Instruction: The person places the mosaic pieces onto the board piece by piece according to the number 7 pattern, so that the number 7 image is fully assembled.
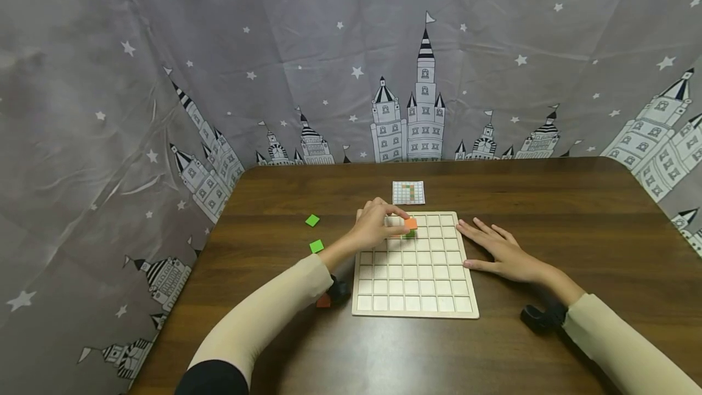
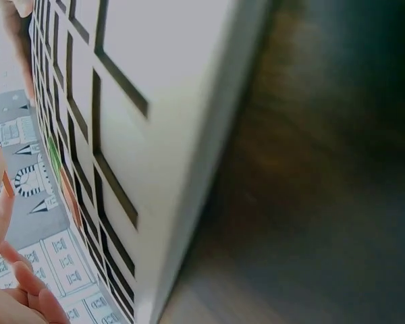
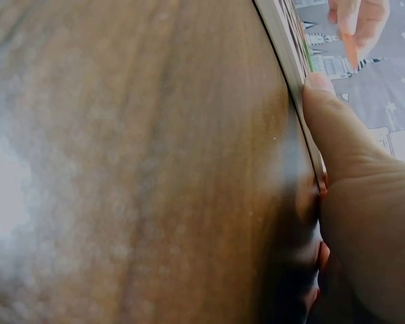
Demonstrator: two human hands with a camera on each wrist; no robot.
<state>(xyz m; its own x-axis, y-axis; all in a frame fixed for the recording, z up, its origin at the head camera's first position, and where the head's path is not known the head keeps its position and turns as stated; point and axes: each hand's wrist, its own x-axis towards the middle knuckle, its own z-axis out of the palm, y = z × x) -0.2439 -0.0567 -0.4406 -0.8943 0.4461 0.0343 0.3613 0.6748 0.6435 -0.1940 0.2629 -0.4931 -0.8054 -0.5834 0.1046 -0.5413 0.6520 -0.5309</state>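
My left hand pinches an orange square tile between thumb and fingertips, over the upper part of a pale wooden grid board. In the left wrist view the tile is edge-on and apart from the board. A green tile and an orange tile lie side by side in the board's cells; the hand partly hides that area in the head view. My right hand lies with fingers spread at the board's right edge, its thumb against the side.
Left of the board lie two loose green tiles and an orange-red tile, partly covered by the left wrist's black device. A small printed grid card lies behind the board on the brown table. A castle-patterned curtain hangs behind.
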